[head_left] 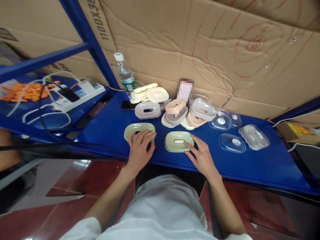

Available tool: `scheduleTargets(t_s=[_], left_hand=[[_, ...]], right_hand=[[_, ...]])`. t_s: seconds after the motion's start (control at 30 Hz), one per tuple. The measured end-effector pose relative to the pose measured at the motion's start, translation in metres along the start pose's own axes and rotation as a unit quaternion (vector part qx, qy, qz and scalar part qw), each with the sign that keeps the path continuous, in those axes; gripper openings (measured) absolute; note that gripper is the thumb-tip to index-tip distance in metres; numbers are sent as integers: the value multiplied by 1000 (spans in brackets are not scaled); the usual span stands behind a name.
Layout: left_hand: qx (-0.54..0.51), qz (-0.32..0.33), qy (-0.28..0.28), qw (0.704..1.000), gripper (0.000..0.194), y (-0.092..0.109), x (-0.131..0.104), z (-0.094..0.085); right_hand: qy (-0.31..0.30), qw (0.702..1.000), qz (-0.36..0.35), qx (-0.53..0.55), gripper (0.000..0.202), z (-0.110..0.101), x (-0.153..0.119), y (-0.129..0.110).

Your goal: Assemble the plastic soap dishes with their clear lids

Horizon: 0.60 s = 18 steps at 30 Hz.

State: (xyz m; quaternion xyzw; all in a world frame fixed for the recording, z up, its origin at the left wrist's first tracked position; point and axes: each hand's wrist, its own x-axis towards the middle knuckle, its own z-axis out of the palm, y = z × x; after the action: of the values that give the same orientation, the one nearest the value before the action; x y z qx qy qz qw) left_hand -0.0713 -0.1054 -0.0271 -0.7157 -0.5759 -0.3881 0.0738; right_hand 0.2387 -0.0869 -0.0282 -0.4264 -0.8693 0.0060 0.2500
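Observation:
My left hand (140,150) reaches over the near right side of a pale green oval shell (130,129) with a dark slot. Its curled fingers cover part of that shell, and the thumb is by its right end. A second pale green oval dish (172,137) lies to the right, with a small whitish strip (179,141) across its middle. My right hand (202,156) has its fingers and thumb at the right end of this dish, one fingertip close to the strip. Both hands are near the table's front edge.
Behind are cream oval pieces (157,94), a grey slotted shell (148,110) and a pile of grey and peach rings (176,116). Clear lids (232,143) lie right. A water bottle (127,78) stands at the back left. The blue table (262,166) meets a cardboard wall (162,43).

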Motion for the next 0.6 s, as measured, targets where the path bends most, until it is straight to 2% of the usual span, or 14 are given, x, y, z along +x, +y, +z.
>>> scheduleTargets(t_s=[0.07, 0.13, 0.23, 0.3, 0.43, 0.53, 0.6], left_hand=[[-47, 32, -19, 998, 32, 9, -2, -3], [-76, 61, -75, 992, 36, 19, -6, -2], [-76, 63, -138, 986, 39, 30, -14, 5], [-85, 40, -130, 987, 29, 30, -18, 11], [-114, 13, -104, 988, 16, 23, -21, 15], [-137, -7, -108, 985, 15, 20, -19, 13], [-156, -29, -112, 981, 14, 20, -17, 11]], right_hand=[[-10, 999, -35, 11, 35, -6, 9, -7], [-36, 996, -76, 26, 38, -14, 24, -8], [-59, 993, -104, 9, 44, -20, 58, 2], [-67, 992, -103, -23, 47, -16, 85, 13], [-92, 989, -105, -44, 47, 10, 128, 30], [-78, 992, -97, -5, 40, 18, 136, 33], [-61, 992, -96, 50, 36, 10, 130, 32]])
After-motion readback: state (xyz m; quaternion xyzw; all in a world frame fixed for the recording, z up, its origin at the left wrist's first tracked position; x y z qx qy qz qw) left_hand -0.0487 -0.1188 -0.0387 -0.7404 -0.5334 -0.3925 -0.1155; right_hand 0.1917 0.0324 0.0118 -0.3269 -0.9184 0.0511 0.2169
